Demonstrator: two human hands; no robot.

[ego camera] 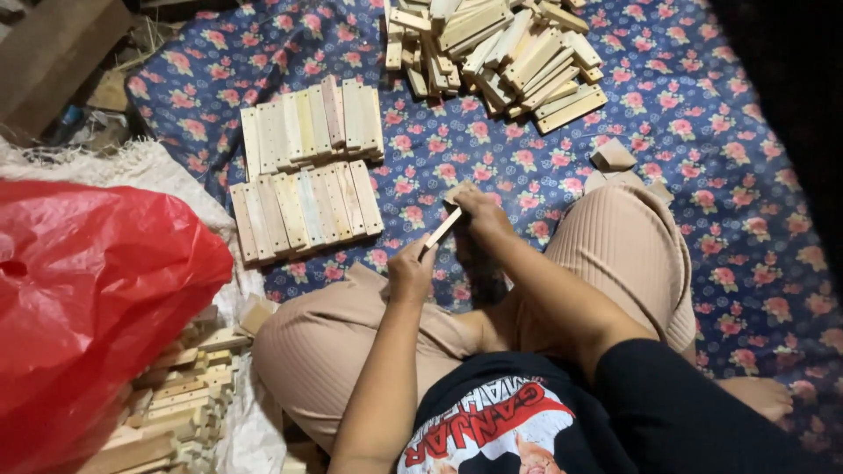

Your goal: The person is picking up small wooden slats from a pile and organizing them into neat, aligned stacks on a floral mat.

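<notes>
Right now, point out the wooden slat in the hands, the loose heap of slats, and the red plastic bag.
wooden slat (pixel 442 231), head view, middle of its length between the hands.
loose heap of slats (pixel 500 54), head view, centre of the heap.
red plastic bag (pixel 88 307), head view, its broad front face.

A home workshop on the floor is what's seen here, a cottage-craft corner rather than a factory bench. A blue floral cloth is spread out as the work surface. Small wooden slats are laid on it in two neat rows, and a loose heap of slats is piled at the top. More slats are stacked at the lower left beside a red plastic bag. Wood scraps and boards are seen at the cloth's edge.
</notes>
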